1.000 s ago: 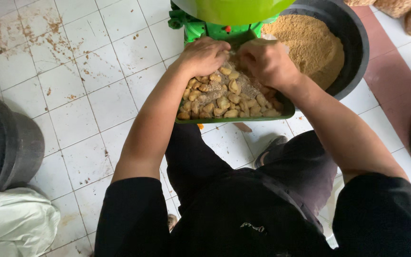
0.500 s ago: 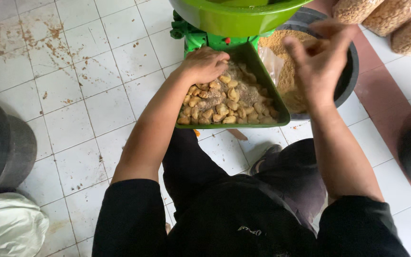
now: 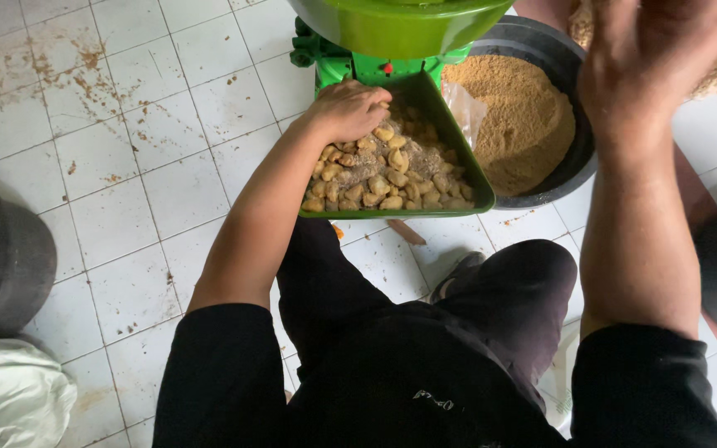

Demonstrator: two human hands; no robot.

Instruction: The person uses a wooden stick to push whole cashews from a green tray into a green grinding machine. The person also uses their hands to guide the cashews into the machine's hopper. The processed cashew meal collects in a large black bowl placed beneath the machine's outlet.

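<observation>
- Glossy green painted metal on the feed tray and hopper (paint smooth, with a sheen).
- Rough, dry, tan lumps dusted with grey powder.
- Fine, matt, sandy meal in a smooth black basin, plastic by the look.
- Glazed white floor tiles, stained with brown crumbs.
- Matt black cloth on the sleeves.

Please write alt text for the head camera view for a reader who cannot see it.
A person's left hand presses into tan chunks in a green machine's feed tray, while the right hand is raised, blurred, above a black tub of brown meal. The white tiled floor is stained.
</observation>
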